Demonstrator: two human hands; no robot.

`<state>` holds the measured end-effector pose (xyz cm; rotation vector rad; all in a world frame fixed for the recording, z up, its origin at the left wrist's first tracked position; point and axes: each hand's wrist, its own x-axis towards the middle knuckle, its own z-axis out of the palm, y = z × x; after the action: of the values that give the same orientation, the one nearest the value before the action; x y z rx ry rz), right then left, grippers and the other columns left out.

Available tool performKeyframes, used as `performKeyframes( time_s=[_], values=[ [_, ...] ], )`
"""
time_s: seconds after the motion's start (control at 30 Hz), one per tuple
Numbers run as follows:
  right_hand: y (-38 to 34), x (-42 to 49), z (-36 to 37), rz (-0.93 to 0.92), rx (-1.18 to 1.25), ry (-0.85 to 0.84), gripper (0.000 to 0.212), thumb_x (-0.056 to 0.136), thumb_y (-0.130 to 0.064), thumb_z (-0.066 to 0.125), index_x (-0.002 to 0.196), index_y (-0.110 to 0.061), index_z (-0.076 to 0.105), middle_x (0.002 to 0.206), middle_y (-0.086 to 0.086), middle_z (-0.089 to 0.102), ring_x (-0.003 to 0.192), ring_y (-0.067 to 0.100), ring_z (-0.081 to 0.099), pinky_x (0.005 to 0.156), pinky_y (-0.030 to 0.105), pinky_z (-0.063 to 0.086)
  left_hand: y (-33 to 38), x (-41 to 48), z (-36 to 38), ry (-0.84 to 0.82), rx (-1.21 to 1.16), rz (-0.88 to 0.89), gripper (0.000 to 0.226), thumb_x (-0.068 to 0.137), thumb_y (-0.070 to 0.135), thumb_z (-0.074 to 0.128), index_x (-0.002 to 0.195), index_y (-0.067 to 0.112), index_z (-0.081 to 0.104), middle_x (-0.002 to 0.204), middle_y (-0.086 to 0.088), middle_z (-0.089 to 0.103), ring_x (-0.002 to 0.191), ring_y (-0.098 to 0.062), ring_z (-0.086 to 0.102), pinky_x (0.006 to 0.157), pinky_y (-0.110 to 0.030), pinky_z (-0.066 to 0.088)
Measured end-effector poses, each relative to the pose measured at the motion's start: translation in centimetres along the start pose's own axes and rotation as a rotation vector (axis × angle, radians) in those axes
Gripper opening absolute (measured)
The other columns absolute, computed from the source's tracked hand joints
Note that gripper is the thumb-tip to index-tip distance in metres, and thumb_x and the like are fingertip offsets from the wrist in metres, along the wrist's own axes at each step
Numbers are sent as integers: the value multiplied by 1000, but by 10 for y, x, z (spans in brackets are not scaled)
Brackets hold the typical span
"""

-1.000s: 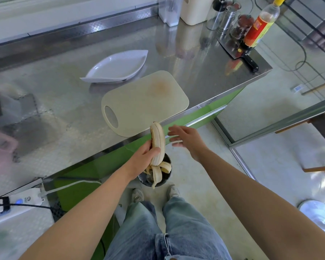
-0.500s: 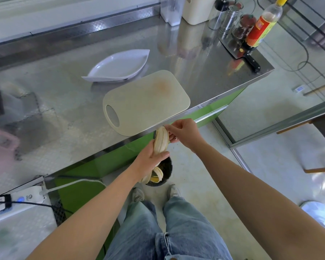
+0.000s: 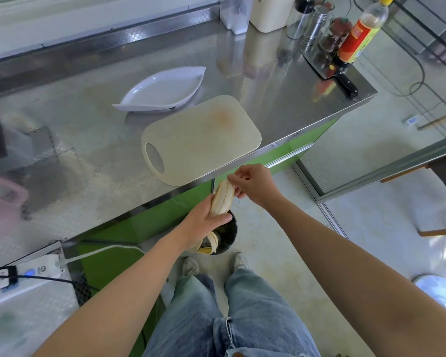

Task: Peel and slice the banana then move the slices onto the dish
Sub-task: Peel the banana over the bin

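While peeling goes on over a dark bin [image 3: 229,231] on the floor, a person stands at the near edge of a steel counter [image 3: 88,140]; the left hand [image 3: 204,222] is wrapped round the lower half of the banana [image 3: 222,200], thumb across its front, holding it upright at six o'clock from the cutting board [image 3: 201,140]. The right hand [image 3: 252,186] has its fingertips closed in a pinch at the banana's top end; whether they hold a last strip or only a thread is too small to tell. Loose peel [image 3: 211,243] hangs below the left fist, directly above the bin.

The fruit looks almost bare, so the peeling seems close to done; slicing has not begun. To finish well, the pinch should draw downward along the fruit rather than outward, so the soft flesh does not snap; the left grip should be light enough not to bruise it, and the peel should drop into the bin before the banana goes to the board.

The white dish [image 3: 162,91] waits at eleven o'clock from the board, just beside it; the knife [image 3: 345,85] lies at two o'clock, well apart, near a sauce bottle [image 3: 358,37].
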<state>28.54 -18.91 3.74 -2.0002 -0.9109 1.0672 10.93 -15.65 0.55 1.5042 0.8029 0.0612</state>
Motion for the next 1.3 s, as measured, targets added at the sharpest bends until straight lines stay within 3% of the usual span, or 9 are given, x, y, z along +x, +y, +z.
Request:
performKeyframes(
  time_s=[0.3,0.4,0.53,0.7,0.8,0.9,1.1,1.2,1.3],
  values=[
    [0,-5,11,95,188,69,24,91,-15,61,75,2,67,61,6,65,52,11,63,61,25,58,-5,1,5,121,-16,-17,35,88,33,66,116,26,47,113,-12,54,105,-27,54,88,-36,48],
    [-1,-7,15,260,446,83,26,94,-14,59,71,-4,65,61,5,65,51,10,63,61,24,59,-3,1,5,168,-52,-5,42,75,49,65,106,24,52,105,-9,44,91,-22,48,80,-34,47],
    [3,-6,22,512,747,150,26,95,-11,56,71,-2,59,59,5,57,38,7,55,48,20,55,7,0,6,221,-327,16,18,90,13,65,95,27,54,90,-2,48,81,-11,49,71,-22,46],
    [31,-5,21,742,867,208,16,96,-6,52,81,-6,47,63,7,44,32,10,44,41,17,45,5,2,1,272,-556,-17,40,84,19,68,121,22,55,112,-2,63,98,-9,62,78,-19,51],
    [53,-9,19,808,755,193,22,97,-5,48,76,-4,45,61,8,42,30,10,40,38,16,41,4,3,-3,274,-616,-20,59,76,29,70,131,17,52,111,2,65,102,-11,62,91,-30,51],
    [74,-15,14,850,593,194,28,97,-3,46,69,-4,44,57,9,42,27,11,37,37,15,38,3,4,-5,297,-646,-21,51,83,26,65,131,17,50,109,5,64,105,-12,60,101,-43,46],
    [100,-23,10,871,338,190,33,95,-3,46,62,-3,46,53,9,43,39,15,39,39,18,36,3,4,-5,359,-633,-23,41,97,19,52,137,15,42,122,-3,57,113,-14,56,101,-43,47],
    [104,-22,11,841,192,145,35,94,-3,47,59,-3,47,52,10,47,44,19,44,54,27,42,3,6,-3,404,-665,-55,43,97,19,51,137,8,38,122,-6,56,114,-16,56,102,-45,46],
    [102,-20,11,806,97,89,29,93,-2,48,65,1,52,50,10,49,44,21,47,54,29,44,1,8,-4,413,-649,-71,38,97,22,53,131,11,40,122,-7,55,116,-19,55,104,-48,43]
  ],
)
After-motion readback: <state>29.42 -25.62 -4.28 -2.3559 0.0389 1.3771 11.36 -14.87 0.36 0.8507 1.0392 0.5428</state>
